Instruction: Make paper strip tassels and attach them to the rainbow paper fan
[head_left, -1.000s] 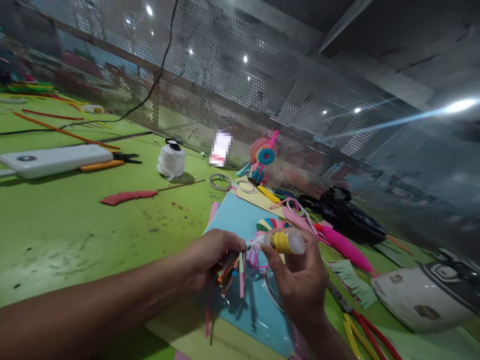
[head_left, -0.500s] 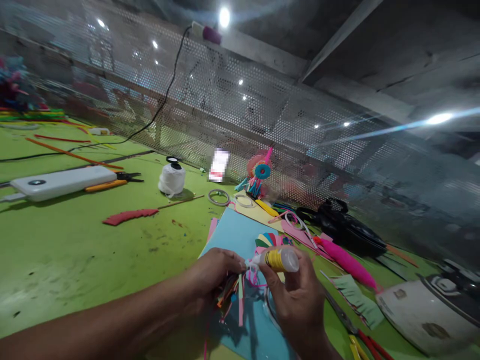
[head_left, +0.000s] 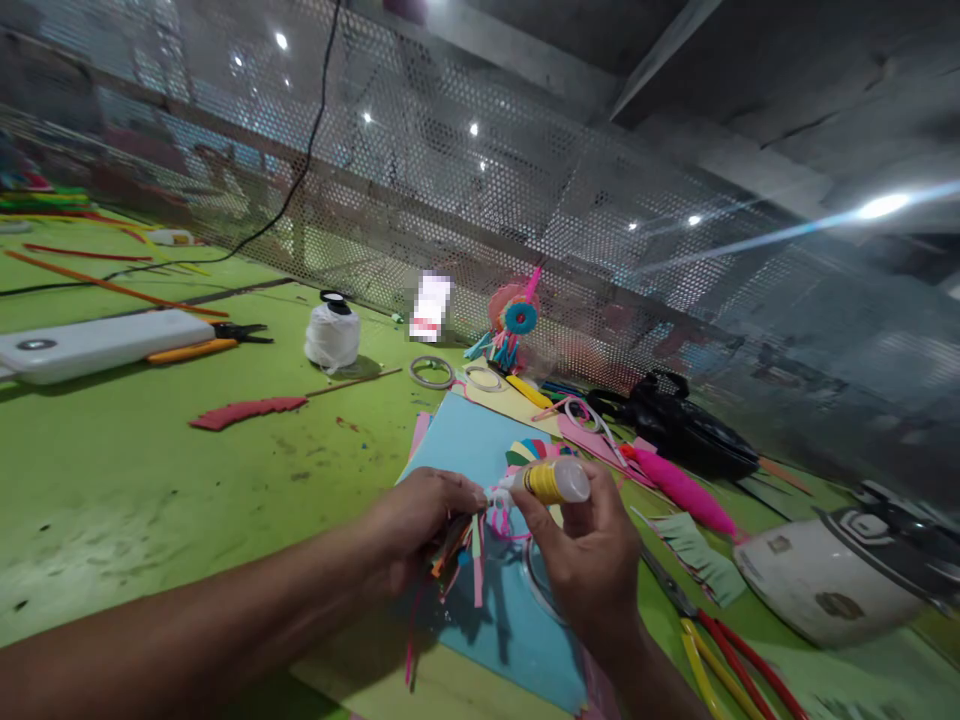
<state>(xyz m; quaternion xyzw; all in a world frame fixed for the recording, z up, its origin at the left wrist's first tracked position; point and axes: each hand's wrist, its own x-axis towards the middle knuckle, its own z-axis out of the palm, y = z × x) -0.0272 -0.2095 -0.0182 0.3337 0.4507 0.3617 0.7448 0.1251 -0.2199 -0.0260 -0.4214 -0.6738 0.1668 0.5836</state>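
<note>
Landmark: blue sheet (head_left: pixel 480 450) lying flat on the green table (head_left: pixel 150 470). Nearest, over the sheet's near half: left hand (head_left: pixel 420 520) pinched shut on a tassel of paper strips (head_left: pixel 461 550), strips hanging down from the fingers, long axis roughly vertical, tips fanning toward the sheet's near edge. Right hand (head_left: pixel 592 560) just right of it, fingers clamped round a glue bottle (head_left: pixel 546 482); bottle lies near horizontal, long axis left-right, nozzle pointing left at the top of the tassel, nozzle tip at or touching the pink loop there, can't resolve which. Bottle base points right, clear of the fingers. Bottle and tassel both held in the air above the sheet, not resting on it. Right of the sheet's near corner: red-and-yellow-handled pliers (head_left: pixel 712 650) flat on the table, handles toward camera. Further right: white helmet-like shell (head_left: pixel 810 590). At the sheet's right edge: fringed green paper (head_left: pixel 697 555), then a pink tapered piece (head_left: pixel 675 485), long axis running diagonally away-left. At the far right corner of the sheet: fan of coloured paper petals (head_left: pixel 532 450). Left of the sheet: red paper strip (head_left: pixel 244 410). Beyond the sheet's far edge: two tape rings (head_left: pixel 433 372), white thread spool (head_left: pixel 331 335), a finished pink-and-blue tassel ornament (head_left: pixel 514 325) against the perforated mesh panel (head_left: pixel 450 200). Far left: white power bank (head_left: pixel 97 342), yellow-handled cutters (head_left: pixel 202 345) touching its right end.
</note>
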